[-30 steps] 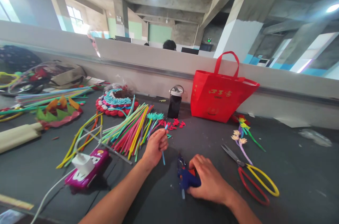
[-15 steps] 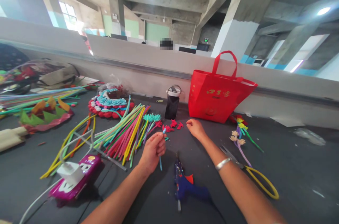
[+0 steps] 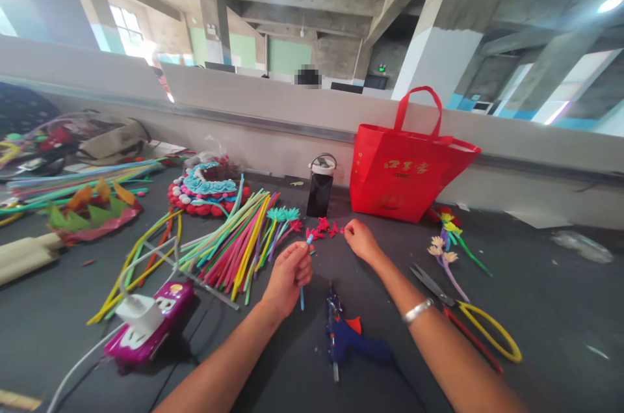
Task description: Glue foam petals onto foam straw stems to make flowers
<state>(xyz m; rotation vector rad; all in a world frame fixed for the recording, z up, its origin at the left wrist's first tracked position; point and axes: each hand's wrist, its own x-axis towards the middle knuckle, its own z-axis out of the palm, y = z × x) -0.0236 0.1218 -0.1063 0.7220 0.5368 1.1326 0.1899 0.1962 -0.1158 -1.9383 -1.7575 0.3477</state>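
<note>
One slim blue stem (image 3: 302, 299), paler on top, juts above and below the pinching left hand (image 3: 291, 271). The right hand (image 3: 361, 241) curls beside red pieces (image 3: 322, 224), its hold unclear.

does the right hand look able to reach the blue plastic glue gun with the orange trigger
Probably yes: nothing lies over the blue glue gun or stands between it and the right hand.

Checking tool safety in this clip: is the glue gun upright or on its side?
On its side: the glue gun lies flat on the table, handle and trigger pointing right.
</note>
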